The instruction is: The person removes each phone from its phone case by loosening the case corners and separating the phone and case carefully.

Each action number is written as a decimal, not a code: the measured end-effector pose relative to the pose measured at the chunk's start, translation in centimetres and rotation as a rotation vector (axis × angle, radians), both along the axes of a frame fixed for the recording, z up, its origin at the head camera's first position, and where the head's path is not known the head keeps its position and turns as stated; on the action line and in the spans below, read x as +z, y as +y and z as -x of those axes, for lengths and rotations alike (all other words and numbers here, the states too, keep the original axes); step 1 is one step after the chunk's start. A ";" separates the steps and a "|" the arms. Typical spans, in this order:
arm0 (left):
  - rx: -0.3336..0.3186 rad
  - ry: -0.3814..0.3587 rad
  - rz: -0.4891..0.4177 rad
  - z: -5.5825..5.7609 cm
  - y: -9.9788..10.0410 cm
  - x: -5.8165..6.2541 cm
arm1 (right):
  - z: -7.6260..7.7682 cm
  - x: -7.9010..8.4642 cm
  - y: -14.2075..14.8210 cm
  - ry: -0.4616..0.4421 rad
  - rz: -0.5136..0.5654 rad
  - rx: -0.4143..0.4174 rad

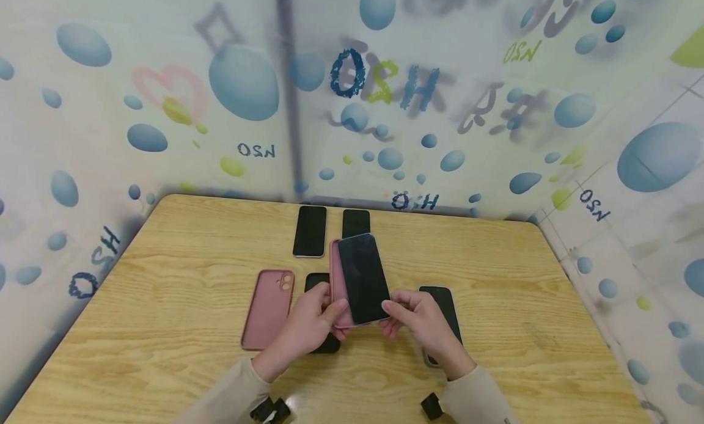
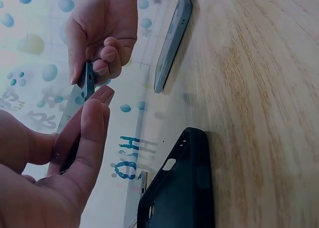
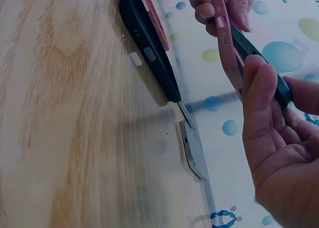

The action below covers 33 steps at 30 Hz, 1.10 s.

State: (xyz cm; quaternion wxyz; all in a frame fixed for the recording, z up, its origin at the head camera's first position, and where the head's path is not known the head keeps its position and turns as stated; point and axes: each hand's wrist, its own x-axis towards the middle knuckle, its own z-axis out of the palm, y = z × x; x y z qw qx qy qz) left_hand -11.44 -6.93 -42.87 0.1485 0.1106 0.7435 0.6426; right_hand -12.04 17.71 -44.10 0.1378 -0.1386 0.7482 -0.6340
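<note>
Above the table, my left hand [image 1: 309,319] grips a pink phone case [image 1: 340,283] by its lower left side, thumb on top and fingers beneath. A dark-screened phone [image 1: 363,278] lies tilted over the case, overlapping it and shifted to the right. My right hand [image 1: 420,319] pinches the phone's lower right edge between thumb and fingers. In the left wrist view the case [image 2: 70,133] and the phone [image 2: 89,81] meet at an angle. The right wrist view shows the phone [image 3: 244,42] next to the case [image 3: 227,51], partly hidden by fingers.
A second pink case [image 1: 267,311] lies at left. Under my left hand is a black case [image 1: 327,343]. Two phones [image 1: 310,231] [image 1: 356,222] lie near the table's back edge, and another phone [image 1: 444,308] sits beneath my right wrist. A patterned wall stands behind.
</note>
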 end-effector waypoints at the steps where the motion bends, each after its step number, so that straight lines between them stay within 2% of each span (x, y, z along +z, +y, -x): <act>1: -0.002 -0.002 -0.002 0.0 0.0 -0.1 | 0.0 0.0 0.1 -0.003 -0.002 -0.006; 10: 0.002 -0.022 0.014 -0.1 -0.1 -0.6 | 0.0 0.1 1.0 -0.037 -0.006 -0.080; 25: -0.027 -0.059 0.014 -0.4 0.2 -1.1 | 0.6 0.0 2.3 -0.037 0.018 -0.176; 33: -0.029 -0.066 0.045 -0.8 0.2 -1.2 | 1.2 0.2 2.8 -0.093 -0.005 -0.247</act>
